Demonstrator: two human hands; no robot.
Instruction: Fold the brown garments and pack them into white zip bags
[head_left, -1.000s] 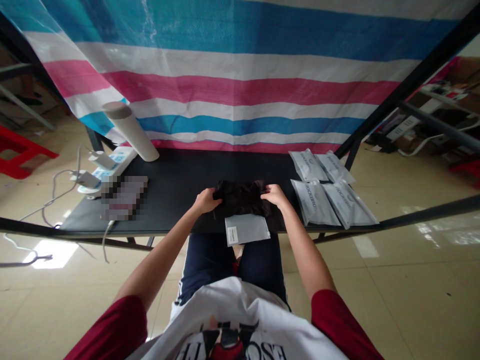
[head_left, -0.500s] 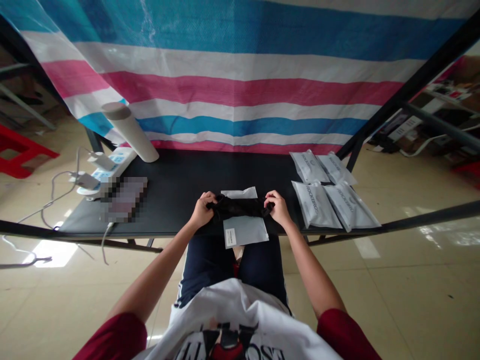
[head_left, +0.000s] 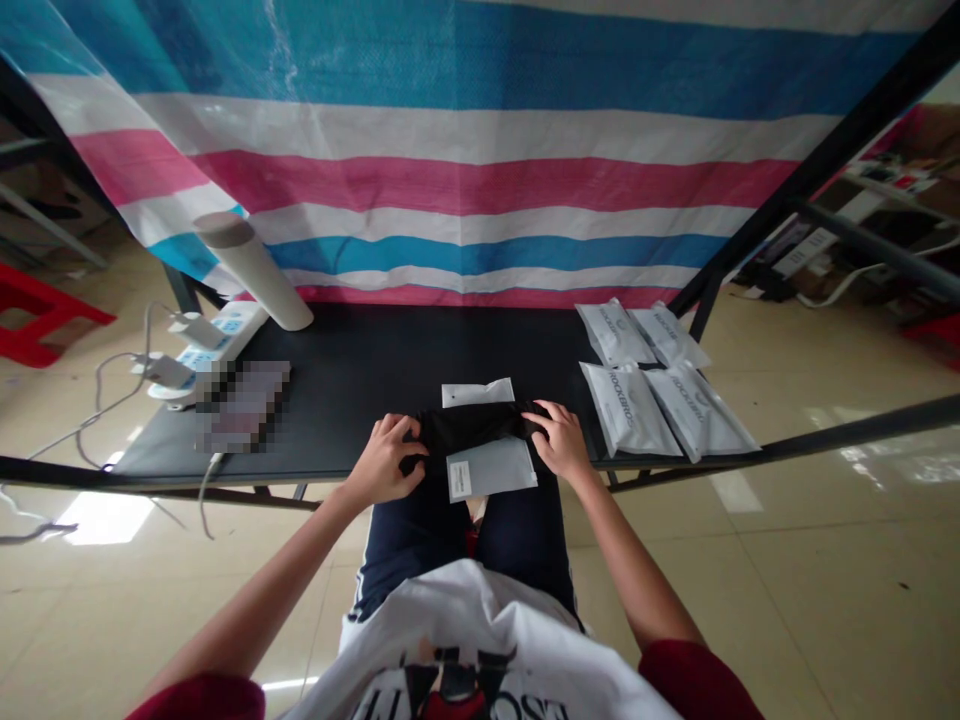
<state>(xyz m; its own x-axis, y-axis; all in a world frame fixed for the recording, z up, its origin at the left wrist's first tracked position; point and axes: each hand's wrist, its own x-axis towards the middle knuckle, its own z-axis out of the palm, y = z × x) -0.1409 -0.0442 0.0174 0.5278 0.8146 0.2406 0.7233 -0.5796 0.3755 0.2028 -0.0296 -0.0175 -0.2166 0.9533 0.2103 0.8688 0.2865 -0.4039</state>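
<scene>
1. The black cloth (head_left: 472, 430), folded into a narrow band, is held at the near edge of the black worktop (head_left: 390, 360), in front of the person's body.
2. The left end of the cloth is gripped by the left hand (head_left: 385, 462), with its fingers (head_left: 394, 435) curled over the fabric.
3. The right end is gripped by the right hand (head_left: 562, 443), with its fingers (head_left: 541, 415) pressed down on the fabric. Neither hand is released.
4. A grey bag (head_left: 491, 470) with a white label (head_left: 459, 480) is laid directly below the cloth, touching its lower edge.
5. A white strip (head_left: 477, 393) is seen just beyond the cloth. Whether it is joined to the grey bag cannot be told, as the cloth lies between them.
6. 4 sealed grey bags (head_left: 628, 408) are laid in 2 rows to the right of the right hand.
7. A pale cardboard tube (head_left: 253, 272) is leaned at the far left of the worktop, beside a white power strip (head_left: 225, 345).
8. A pixelated flat object (head_left: 241, 407) is placed nearer the hands, left of the left hand.
9. A striped tarp (head_left: 450, 150) is hung behind the worktop.
</scene>
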